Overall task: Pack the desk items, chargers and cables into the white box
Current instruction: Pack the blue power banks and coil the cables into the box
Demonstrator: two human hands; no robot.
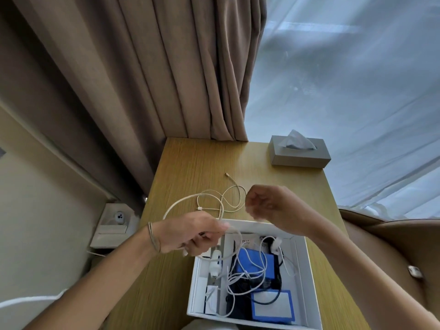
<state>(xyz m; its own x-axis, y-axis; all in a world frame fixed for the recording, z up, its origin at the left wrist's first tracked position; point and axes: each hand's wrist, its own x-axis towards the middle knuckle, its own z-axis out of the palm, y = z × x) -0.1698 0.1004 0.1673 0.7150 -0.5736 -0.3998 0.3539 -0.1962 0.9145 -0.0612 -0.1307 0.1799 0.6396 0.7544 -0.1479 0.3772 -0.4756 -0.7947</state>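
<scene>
White open-topped cardboard box (301,265) sits on the wooden bench (190,167), under both hands, with a thin cream braided cable (190,198) being handled just above its far rim.

The left hand (190,234) has its fingers (214,231) closed on the cream cable, which arcs up and away from them in a loop and trails on over the bench beyond, ending in a small plug. The right hand (269,206) hovers beside that loop with fingers curled loosely; whether they pinch the cable cannot be told. Below the left fingers, inside the box, lie a white charger plug (215,264), tangled white cables (250,270) and blue-edged flat items (272,306). A grey tissue box (300,151) stands well beyond the right fingers, at the bench's far corner.
</scene>
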